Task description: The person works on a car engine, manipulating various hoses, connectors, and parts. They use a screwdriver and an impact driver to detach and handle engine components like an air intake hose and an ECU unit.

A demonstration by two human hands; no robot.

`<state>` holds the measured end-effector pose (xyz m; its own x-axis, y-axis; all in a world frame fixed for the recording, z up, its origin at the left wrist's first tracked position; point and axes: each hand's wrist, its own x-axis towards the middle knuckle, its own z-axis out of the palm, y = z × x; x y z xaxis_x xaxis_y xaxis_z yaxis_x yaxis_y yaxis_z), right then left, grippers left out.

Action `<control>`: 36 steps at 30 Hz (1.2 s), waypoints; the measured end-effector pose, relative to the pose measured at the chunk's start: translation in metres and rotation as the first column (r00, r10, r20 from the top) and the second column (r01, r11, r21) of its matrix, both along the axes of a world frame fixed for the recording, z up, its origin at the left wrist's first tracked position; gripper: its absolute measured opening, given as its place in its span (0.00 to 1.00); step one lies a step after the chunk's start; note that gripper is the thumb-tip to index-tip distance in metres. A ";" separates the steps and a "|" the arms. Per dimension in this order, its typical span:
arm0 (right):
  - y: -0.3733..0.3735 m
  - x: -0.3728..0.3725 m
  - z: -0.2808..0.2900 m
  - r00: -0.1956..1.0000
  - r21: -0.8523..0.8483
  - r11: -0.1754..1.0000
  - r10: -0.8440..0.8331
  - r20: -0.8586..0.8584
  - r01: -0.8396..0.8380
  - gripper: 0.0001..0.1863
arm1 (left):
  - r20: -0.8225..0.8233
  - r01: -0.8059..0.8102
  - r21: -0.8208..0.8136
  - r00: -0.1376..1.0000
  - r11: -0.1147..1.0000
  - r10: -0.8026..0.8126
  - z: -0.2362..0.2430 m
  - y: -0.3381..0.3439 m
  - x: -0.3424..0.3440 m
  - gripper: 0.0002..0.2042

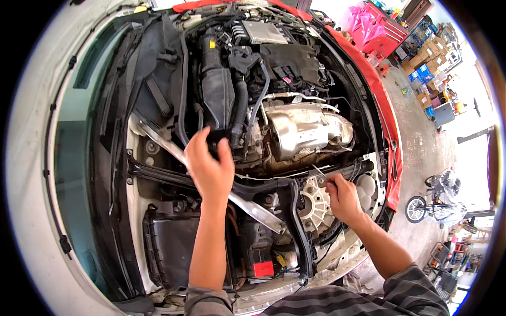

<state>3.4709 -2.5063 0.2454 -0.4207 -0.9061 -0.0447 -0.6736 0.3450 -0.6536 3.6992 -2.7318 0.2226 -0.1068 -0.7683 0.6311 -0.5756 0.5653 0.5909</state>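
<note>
My left hand (208,166) reaches over the engine bay, thumb and fingers apart in a loose curve. Its fingertips are at the lower end of a black air duct (217,97); a very dark part shows between them, and I cannot tell whether they touch it. To the right, my right hand (345,199) is closed, with a thin light-coloured rod (319,171) sticking out toward the upper left. The rod's other end is hidden in the fist. Below that hand lies a pale ribbed strut mount (315,203). A shiny metal heat shield (300,129) sits just beyond.
A silver brace bar (255,213) runs diagonally under my left forearm. Black bracing (290,203) crosses the bay near a black box (176,239) and a red terminal cover (263,269). Red cloth (382,105) covers the right fender; a wrench (394,158) lies on it.
</note>
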 end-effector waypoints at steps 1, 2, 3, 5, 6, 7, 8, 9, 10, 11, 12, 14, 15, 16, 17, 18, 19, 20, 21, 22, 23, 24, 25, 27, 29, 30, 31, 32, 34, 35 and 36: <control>0.009 -0.004 -0.004 1.000 -0.032 0.999 -0.011 -0.016 0.011 0.05 | 0.059 0.034 -0.026 0.998 0.999 -0.032 0.003 -0.018 -0.021 0.21; 0.016 -0.003 -0.007 0.999 -0.034 0.999 -0.031 -0.013 0.031 0.05 | 0.143 0.018 -0.001 0.990 1.000 -0.018 0.003 -0.038 -0.042 0.24; 0.020 0.003 -0.012 0.999 -0.040 0.998 -0.043 -0.002 0.043 0.05 | 0.234 -0.010 0.018 0.972 1.000 0.005 0.001 -0.061 -0.058 0.27; 0.029 0.025 -0.024 0.995 -0.064 0.998 -0.015 0.098 0.022 0.06 | 0.419 -0.135 0.056 0.903 0.989 0.100 -0.001 -0.109 -0.073 0.30; 0.036 0.036 -0.032 0.996 -0.075 0.997 0.007 0.092 -0.001 0.06 | 0.474 -0.192 0.151 0.875 0.970 0.100 -0.001 -0.129 -0.080 0.32; 0.043 0.044 -0.040 0.996 -0.086 0.996 0.029 0.080 -0.023 0.06 | 0.522 -0.252 0.241 0.848 0.937 0.094 0.001 -0.148 -0.087 0.34; 0.053 0.049 -0.042 0.989 -0.003 1.000 0.005 0.146 -0.004 0.06 | 0.567 -0.332 0.341 0.819 0.880 0.089 0.002 -0.161 -0.102 0.36; 0.059 0.056 -0.044 0.977 0.079 0.997 -0.022 0.212 0.005 0.06 | 0.620 -0.406 0.385 0.779 0.829 0.094 0.001 -0.177 -0.110 0.39; 0.066 0.065 -0.056 0.983 0.005 1.000 -0.003 0.185 0.002 0.06 | 0.634 -0.467 0.418 0.764 0.779 0.117 -0.005 -0.193 -0.111 0.42; 0.071 0.069 -0.065 0.991 -0.055 0.998 -0.009 0.135 0.016 0.05 | 0.634 -0.500 0.470 0.764 0.728 0.115 -0.012 -0.206 -0.125 0.45; 0.074 0.072 -0.072 0.991 -0.089 0.995 -0.025 0.131 0.037 0.05 | 0.638 -0.565 0.501 0.753 0.655 0.162 -0.016 -0.214 -0.136 0.52; 0.074 0.077 -0.074 0.990 -0.125 0.990 -0.049 0.135 0.066 0.06 | 0.690 -0.624 0.500 0.706 0.601 0.159 -0.014 -0.222 -0.146 0.56; 0.072 0.077 -0.077 0.992 -0.149 0.986 -0.060 0.109 0.076 0.06 | 0.708 -0.648 0.499 0.688 0.576 0.161 -0.013 -0.226 -0.149 0.57; 0.070 0.078 -0.078 0.989 -0.165 0.983 -0.063 0.133 0.085 0.05 | 0.709 -0.642 0.547 0.697 0.538 0.111 -0.008 -0.228 -0.146 0.58; 0.068 0.079 -0.079 0.986 -0.184 0.978 -0.070 0.154 0.098 0.04 | 0.692 -0.618 0.588 0.718 0.522 0.070 0.000 -0.226 -0.143 0.56; 0.069 0.078 -0.082 0.986 -0.193 0.977 -0.057 0.154 0.086 0.05 | 0.701 -0.606 0.599 0.713 0.523 0.025 0.001 -0.225 -0.142 0.55; 0.070 0.076 -0.082 0.988 -0.209 0.976 -0.038 0.151 0.069 0.07 | 0.704 -0.594 0.609 0.710 0.526 -0.012 0.005 -0.227 -0.141 0.54; 0.071 0.075 -0.082 0.989 -0.225 0.973 -0.019 0.146 0.052 0.09 | 0.722 -0.605 0.589 0.692 0.535 -0.012 0.006 -0.229 -0.143 0.53; 0.070 0.075 -0.083 0.990 -0.250 0.967 -0.013 0.144 0.049 0.09 | 0.739 -0.615 0.570 0.673 0.545 -0.012 0.006 -0.228 -0.147 0.52; 0.068 0.074 -0.084 0.990 -0.278 0.960 -0.003 0.140 0.042 0.09 | 0.775 -0.628 0.520 0.632 0.579 -0.011 0.007 -0.226 -0.148 0.51; 0.067 0.073 -0.085 0.991 -0.304 0.952 0.007 0.135 0.035 0.09 | 0.786 -0.629 0.510 0.618 0.587 -0.020 0.011 -0.225 -0.148 0.50; 0.066 0.073 -0.086 0.990 -0.308 0.951 0.011 0.137 0.032 0.09 | 0.793 -0.635 0.505 0.609 0.585 -0.024 0.012 -0.226 -0.148 0.50; 0.066 0.072 -0.089 0.991 -0.312 0.949 0.008 0.132 0.034 0.09 | 0.796 -0.633 0.505 0.605 0.587 -0.032 0.013 -0.226 -0.152 0.50; 0.065 0.069 -0.088 0.992 -0.332 0.943 0.012 0.129 0.032 0.08 | 0.801 -0.633 0.501 0.598 0.590 -0.040 0.020 -0.225 -0.153 0.49; 0.064 0.071 -0.085 0.990 -0.342 0.939 0.021 0.141 0.029 0.08 | 0.819 -0.640 0.465 0.574 0.611 -0.022 0.011 -0.226 -0.145 0.49; 0.062 0.069 -0.084 0.990 -0.351 0.936 0.029 0.140 0.022 0.08 | 0.809 -0.637 0.458 0.588 0.620 0.006 0.010 -0.231 -0.141 0.49; 0.063 0.068 -0.083 0.990 -0.339 0.940 0.029 0.141 0.020 0.08 | 0.800 -0.631 0.463 0.600 0.622 0.013 0.004 -0.232 -0.139 0.50; 0.066 0.067 -0.087 0.988 -0.330 0.944 0.043 0.146 0.008 0.08 | 0.779 -0.594 0.485 0.627 0.642 -0.009 0.001 -0.230 -0.136 0.50; 0.067 0.069 -0.090 0.988 -0.341 0.940 0.038 0.149 0.015 0.07 | 0.726 -0.509 0.544 0.685 0.667 -0.070 0.003 -0.229 -0.124 0.51; 0.069 0.072 -0.091 0.988 -0.351 0.936 0.038 0.147 0.017 0.07 | 0.692 -0.460 0.580 0.714 0.672 -0.108 0.004 -0.226 -0.113 0.50; 0.070 0.074 -0.091 0.987 -0.353 0.935 0.041 0.156 0.017 0.06 | 0.664 -0.399 0.584 0.736 0.707 -0.133 0.006 -0.221 -0.104 0.49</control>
<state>3.5444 -2.4365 0.1546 -0.4235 -0.8804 0.2133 -0.5539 0.0654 -0.8300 3.5948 -2.9525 0.2285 -0.1177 -0.9674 -0.2242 -0.9723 0.0663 0.2243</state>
